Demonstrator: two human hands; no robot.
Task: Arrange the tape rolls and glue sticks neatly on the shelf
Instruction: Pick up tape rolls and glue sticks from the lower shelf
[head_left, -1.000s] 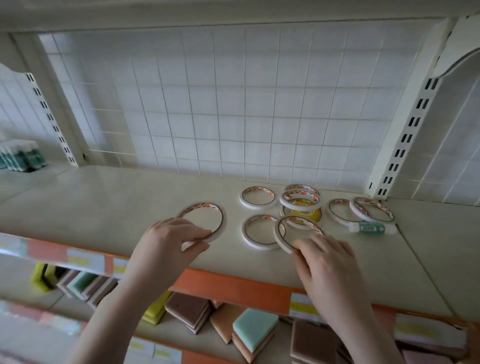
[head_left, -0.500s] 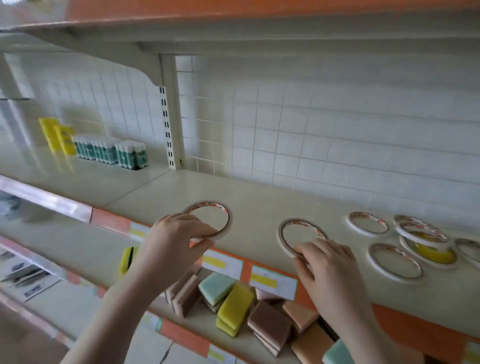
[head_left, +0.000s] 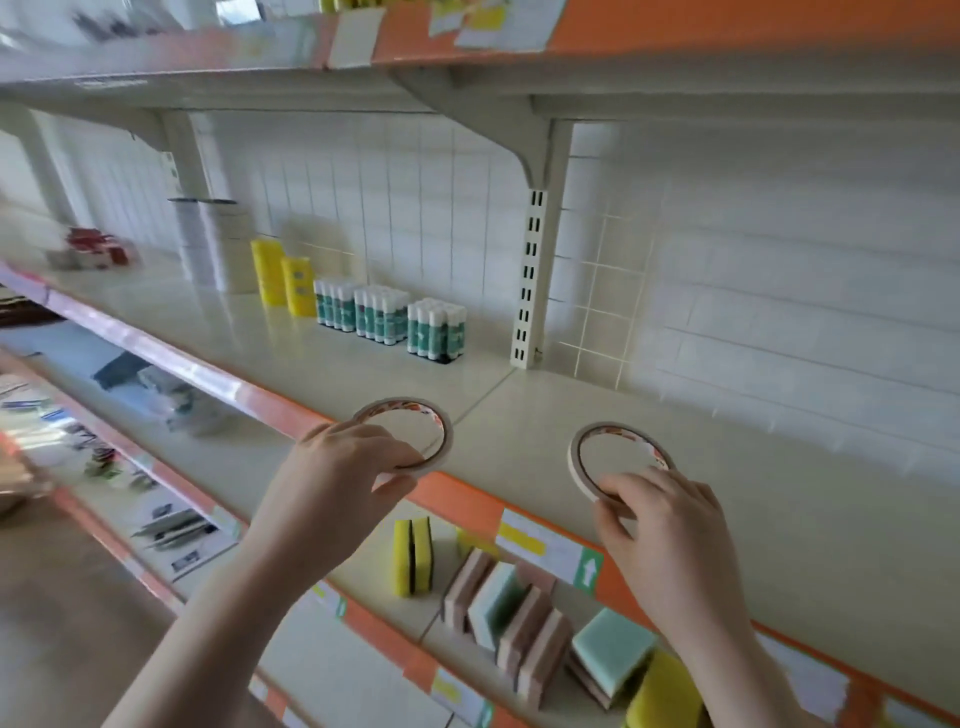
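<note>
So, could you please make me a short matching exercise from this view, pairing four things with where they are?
Things:
1. tape roll
2. second tape roll
3. glue sticks
4. sponges

Places:
A. standing upright at the back of the shelf
B. on the shelf below
C. held by the right hand
D. held by the left hand

Pairs: 1-D, 2-C, 3-A, 4-B
</note>
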